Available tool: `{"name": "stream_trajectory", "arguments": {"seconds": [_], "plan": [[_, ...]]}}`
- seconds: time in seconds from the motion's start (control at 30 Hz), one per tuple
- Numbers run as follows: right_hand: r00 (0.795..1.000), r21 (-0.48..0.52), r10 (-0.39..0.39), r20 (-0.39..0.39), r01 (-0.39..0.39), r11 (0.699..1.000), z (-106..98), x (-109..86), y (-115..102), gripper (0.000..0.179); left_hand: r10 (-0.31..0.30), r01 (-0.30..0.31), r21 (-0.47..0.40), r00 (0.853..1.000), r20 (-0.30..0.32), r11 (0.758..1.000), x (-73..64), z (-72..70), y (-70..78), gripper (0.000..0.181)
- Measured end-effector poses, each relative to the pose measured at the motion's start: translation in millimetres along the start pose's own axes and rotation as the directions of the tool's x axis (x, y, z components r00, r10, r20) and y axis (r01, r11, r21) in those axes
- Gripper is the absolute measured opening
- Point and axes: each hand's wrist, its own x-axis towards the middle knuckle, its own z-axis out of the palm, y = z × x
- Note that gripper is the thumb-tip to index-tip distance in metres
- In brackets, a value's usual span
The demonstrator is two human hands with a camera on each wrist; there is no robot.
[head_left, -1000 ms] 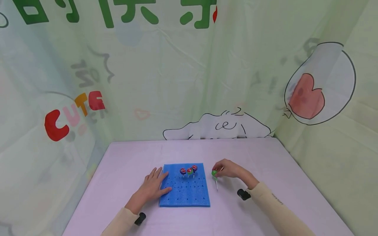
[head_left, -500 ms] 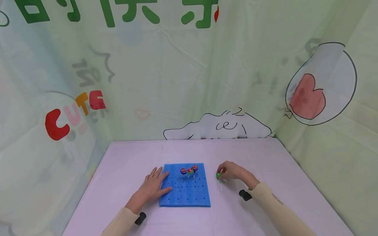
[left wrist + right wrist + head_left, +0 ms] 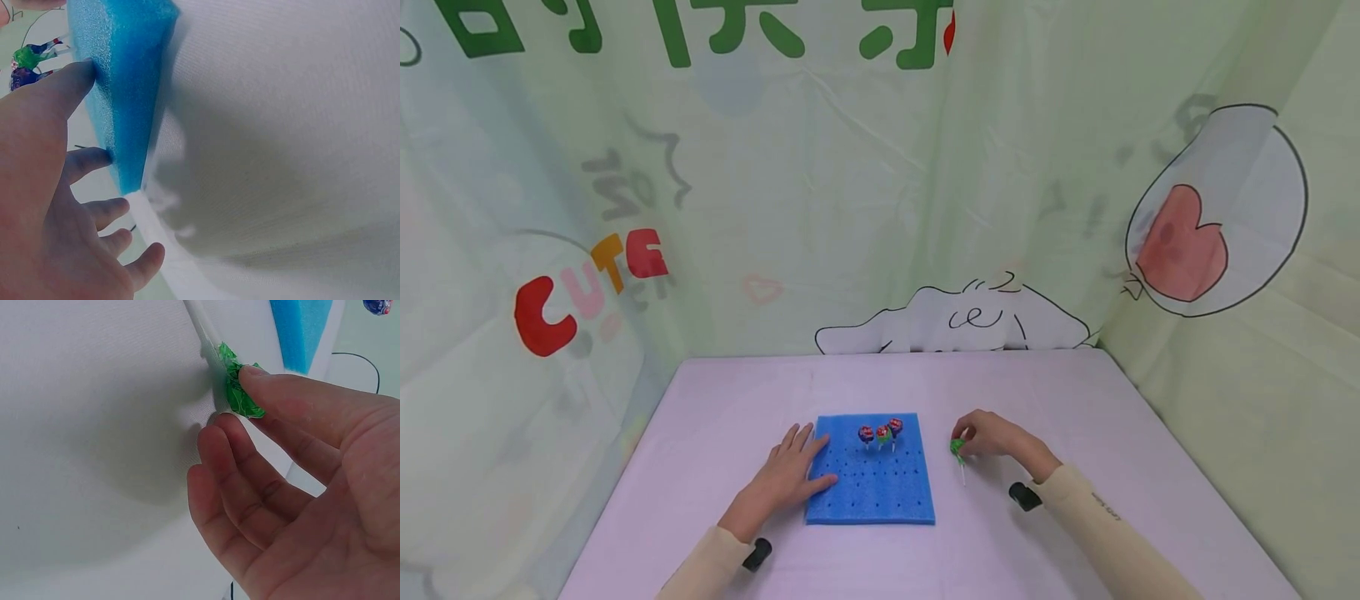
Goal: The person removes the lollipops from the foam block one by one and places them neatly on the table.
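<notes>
Closed in light pinch, thumb against index finger, at right grip (image 3: pixel 991 435): wrapped head of green lollipop (image 3: pixel 245 400); remaining fingers loosely bent. White stick (image 3: pixel 202 321) aimed toward near side. Low at tabletop (image 3: pixel 1030 392), right of blue foam board (image 3: pixel 876 492) and apart from it; contact with surface unclear. Spread wide, holding nothing, at board's left edge: left grip (image 3: pixel 784 473), thumb on top face. Upright in board's far half: three dark-and-red-wrapped lollipops (image 3: pixel 883 434). Beyond: printed curtain (image 3: pixel 865 208).
</notes>
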Motion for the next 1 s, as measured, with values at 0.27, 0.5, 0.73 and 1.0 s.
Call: {"name": "stream_trajectory", "arguments": {"seconds": [0.27,0.5,0.73,1.0], "plan": [[1.000,-0.008,0.003,0.004,-0.003,1.000,1.2,3.4,3.6,0.020,-0.006,0.006,-0.008,1.000,0.004,1.000,0.7,-0.8,0.4,0.077],[1.000,0.008,0.012,0.012,-0.012,1.000,2.1,5.5,6.5,0.020,-0.004,0.005,-0.002,1.000,0.006,1.000,0.3,0.5,-0.3,0.078],[1.000,0.004,0.018,0.001,-0.018,1.000,3.0,7.2,8.5,0.019,-0.003,0.003,-0.002,1.000,0.007,1.000,0.9,2.5,-2.2,0.078],[1.000,-0.034,0.028,0.010,-0.027,0.999,-0.1,7.1,2.9,0.021,-0.003,0.003,-0.003,1.000,0.003,1.000,1.3,3.8,-3.2,0.078]]}}
